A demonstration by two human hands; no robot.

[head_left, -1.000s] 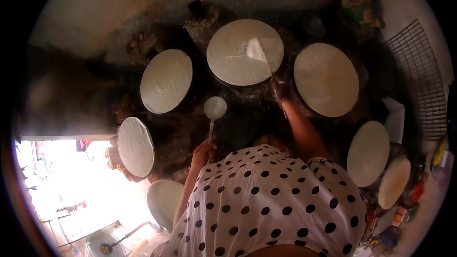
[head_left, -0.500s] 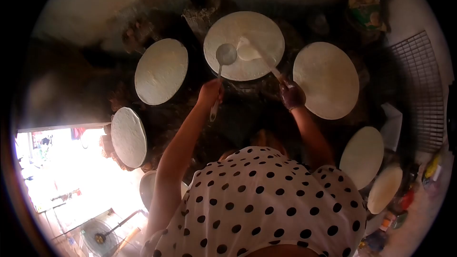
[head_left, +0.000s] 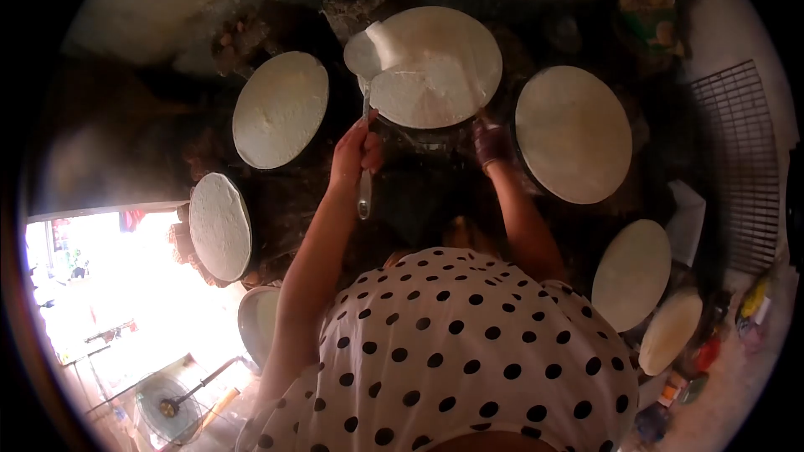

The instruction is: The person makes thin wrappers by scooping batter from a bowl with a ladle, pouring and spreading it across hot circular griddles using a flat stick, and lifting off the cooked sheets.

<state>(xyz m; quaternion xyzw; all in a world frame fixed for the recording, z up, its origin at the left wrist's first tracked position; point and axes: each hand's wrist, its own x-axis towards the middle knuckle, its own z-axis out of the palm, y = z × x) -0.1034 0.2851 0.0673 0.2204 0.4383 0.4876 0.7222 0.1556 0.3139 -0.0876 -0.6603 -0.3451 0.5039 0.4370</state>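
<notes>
My left hand (head_left: 356, 156) is wrapped round the handle of a metal ladle (head_left: 363, 55), whose round bowl sits over the left edge of the large round griddle (head_left: 448, 42). My right hand (head_left: 494, 144), in a dark covering, is closed at the griddle's near right edge on a long-handled spreader. Motion smears its handle across the griddle; a pale piece (head_left: 381, 46), which looks like its blade, lies against the ladle's bowl. Thin whitish batter coats the griddle.
More round, pale-topped griddles stand around me: one at left (head_left: 280, 110), one at right (head_left: 574, 134), others lower on both sides. A wire rack (head_left: 744, 167) leans at the far right. A fan (head_left: 169, 408) stands by the bright opening at lower left.
The ladle has moved left and away from me to the griddle's edge. The spreader's pale end has swept left from the middle to the ladle. My right hand has shifted slightly left.
</notes>
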